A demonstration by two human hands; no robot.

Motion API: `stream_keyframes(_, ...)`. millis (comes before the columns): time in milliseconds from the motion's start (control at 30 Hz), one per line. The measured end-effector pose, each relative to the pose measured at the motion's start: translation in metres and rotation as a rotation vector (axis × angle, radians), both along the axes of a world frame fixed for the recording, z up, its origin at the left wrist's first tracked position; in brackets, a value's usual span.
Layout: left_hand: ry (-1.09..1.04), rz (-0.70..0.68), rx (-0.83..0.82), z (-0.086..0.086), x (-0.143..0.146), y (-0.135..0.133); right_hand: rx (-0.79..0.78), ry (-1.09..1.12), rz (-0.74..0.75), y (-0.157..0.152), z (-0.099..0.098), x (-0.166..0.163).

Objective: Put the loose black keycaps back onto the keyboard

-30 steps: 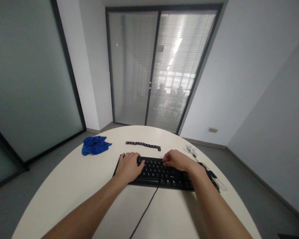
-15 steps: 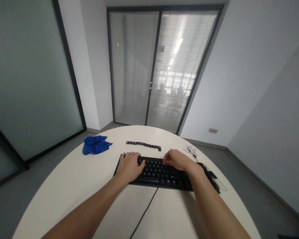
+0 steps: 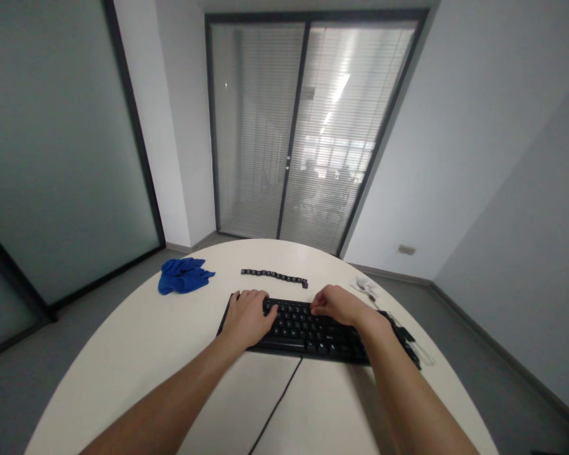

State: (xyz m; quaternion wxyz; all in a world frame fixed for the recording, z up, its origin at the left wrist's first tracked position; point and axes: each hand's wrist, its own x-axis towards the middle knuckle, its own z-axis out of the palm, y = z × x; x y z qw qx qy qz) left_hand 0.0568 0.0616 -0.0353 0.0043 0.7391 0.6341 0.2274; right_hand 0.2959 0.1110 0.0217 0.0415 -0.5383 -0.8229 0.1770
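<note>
A black computer keyboard (image 3: pixel 294 325) lies on the table under both hands, its cable (image 3: pixel 275 404) running toward me. My left hand (image 3: pixel 250 319) rests over the keyboard's left part, thumb apart from the other fingers, which reach over the far edge. At the upper middle of the keys, my right hand (image 3: pixel 336 304) has its fingers pinched together. Whatever sits between those fingertips is hidden or too small to make out. Beyond the keyboard, several loose black keycaps (image 3: pixel 274 275) form a row, with one keycap (image 3: pixel 305 285) just below its right end.
On the left of the pale round table (image 3: pixel 137 354) lies a crumpled blue cloth (image 3: pixel 184 276). To the right are a white object (image 3: pixel 365 284) and a pale looped cord (image 3: pixel 424 357). Behind the table stand glass doors with blinds (image 3: pixel 289 133).
Both hands hold nearly the same positions on the keyboard. The whole view has shifted very slightly. No object has visibly been moved.
</note>
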Motion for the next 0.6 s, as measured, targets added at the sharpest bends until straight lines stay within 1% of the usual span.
stream_keyframes(300,-0.003,0.004,-0.015,0.001,0.001,0.0,-0.031,0.039,0.019,0.007,-0.011,0.01)
stream_keyframes(467,-0.009,0.0,-0.022,0.005,0.001,-0.002,-0.026,0.056,0.022,0.006,-0.012,0.009)
stream_keyframes(600,-0.018,0.002,-0.038,0.005,0.001,-0.002,-0.093,0.142,0.039,0.007,-0.012,0.016)
